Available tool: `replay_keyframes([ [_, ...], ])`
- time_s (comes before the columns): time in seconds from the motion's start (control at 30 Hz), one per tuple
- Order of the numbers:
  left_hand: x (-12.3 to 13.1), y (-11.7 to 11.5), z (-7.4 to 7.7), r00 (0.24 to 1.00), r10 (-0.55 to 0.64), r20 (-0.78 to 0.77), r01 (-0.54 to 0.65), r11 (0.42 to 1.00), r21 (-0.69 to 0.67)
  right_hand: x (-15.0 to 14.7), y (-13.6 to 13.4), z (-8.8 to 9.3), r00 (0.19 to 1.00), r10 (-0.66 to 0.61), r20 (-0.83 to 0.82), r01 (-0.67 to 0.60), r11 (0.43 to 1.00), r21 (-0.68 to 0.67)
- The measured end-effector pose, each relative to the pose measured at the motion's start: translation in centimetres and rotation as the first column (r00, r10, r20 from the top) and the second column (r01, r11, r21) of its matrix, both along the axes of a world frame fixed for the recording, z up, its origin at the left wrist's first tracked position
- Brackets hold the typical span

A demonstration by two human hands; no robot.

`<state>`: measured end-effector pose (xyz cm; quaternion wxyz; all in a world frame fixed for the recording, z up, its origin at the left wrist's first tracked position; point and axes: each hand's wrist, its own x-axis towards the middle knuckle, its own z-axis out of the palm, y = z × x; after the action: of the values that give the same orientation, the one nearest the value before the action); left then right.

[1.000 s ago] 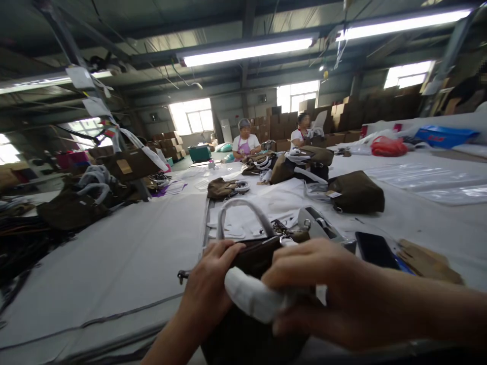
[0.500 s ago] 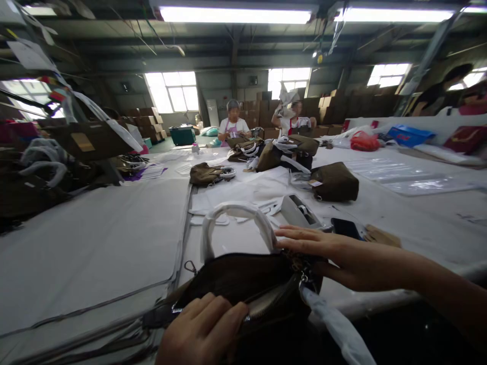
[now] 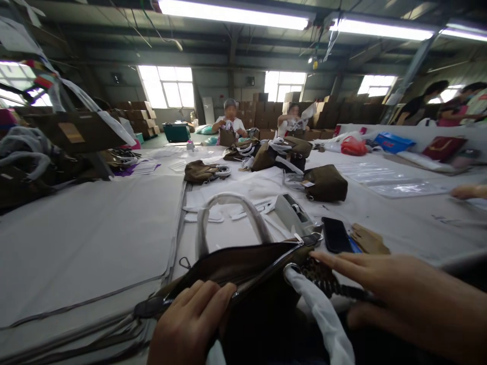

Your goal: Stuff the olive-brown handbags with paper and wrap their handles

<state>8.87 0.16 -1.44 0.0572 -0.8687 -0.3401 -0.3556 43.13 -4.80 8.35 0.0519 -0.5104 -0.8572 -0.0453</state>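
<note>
A dark olive handbag [image 3: 262, 309] lies in front of me with its zipper [image 3: 270, 268] undone and its mouth gaping. My left hand [image 3: 192, 317] grips the near edge of the opening, fingers curled over the rim. Stretched fingers of my right hand [image 3: 414, 299] reach the bag's right end, by a leopard-print piece [image 3: 319, 274] and a dark strap [image 3: 355, 293]; the thumb is apart below. One white-wrapped handle [image 3: 243, 203] stands up behind the opening. Another wrapped handle [image 3: 317, 309] hangs from a metal eyelet towards me. The bag's lower part is in shadow.
Beyond the bag are a grey box-like holder [image 3: 292, 215], a black phone [image 3: 335, 234] and brown paper pieces [image 3: 369, 239]. More olive bags [image 3: 325, 183] lie farther back. Two people [image 3: 230, 121] work across the table; another person's hand [image 3: 466, 191] shows at right.
My right hand has moved right and nearer, away from the upright handle. The bag's right end with its zipper now shows. My left hand keeps its grip, shifted slightly left.
</note>
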Motion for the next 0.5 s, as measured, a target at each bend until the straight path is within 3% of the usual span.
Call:
replay_keyframes([
  [0.07,0.0,0.0,0.0,1.0,-0.013,0.016,0.013,1.0,0.024,0.3,-0.4,0.3,0.999,0.024,-0.024,-0.026,0.997,-0.072],
  [0.17,0.0,-0.2,0.3,0.999,-0.043,0.009,0.042,0.999,0.023,-1.0,0.8,0.9,0.977,0.023,-0.213,-0.014,0.999,0.044],
  [0.23,0.0,-0.4,0.5,0.998,-0.059,-0.01,0.059,0.998,-0.007,-3.0,2.3,1.2,0.924,0.118,-0.363,-0.114,0.993,0.032],
  [0.3,0.1,-0.7,0.7,0.998,-0.066,-0.013,0.065,0.997,-0.051,-5.2,4.0,1.5,0.865,0.19,-0.464,-0.273,0.954,-0.12],
  [0.37,0.4,-1.0,0.8,0.996,-0.091,0.004,0.091,0.993,-0.076,-7.4,5.5,1.6,0.873,0.168,-0.458,-0.358,0.858,-0.368],
  [0.43,0.8,-1.5,0.9,0.988,-0.146,0.043,0.148,0.988,-0.036,-9.4,6.2,1.0,0.923,0.16,-0.351,-0.353,0.715,-0.603],
  [0.5,1.4,-2.2,1.2,0.975,-0.21,0.073,0.208,0.977,0.038,-11.3,6.5,-0.3,0.949,0.236,-0.211,-0.312,0.59,-0.745],
])
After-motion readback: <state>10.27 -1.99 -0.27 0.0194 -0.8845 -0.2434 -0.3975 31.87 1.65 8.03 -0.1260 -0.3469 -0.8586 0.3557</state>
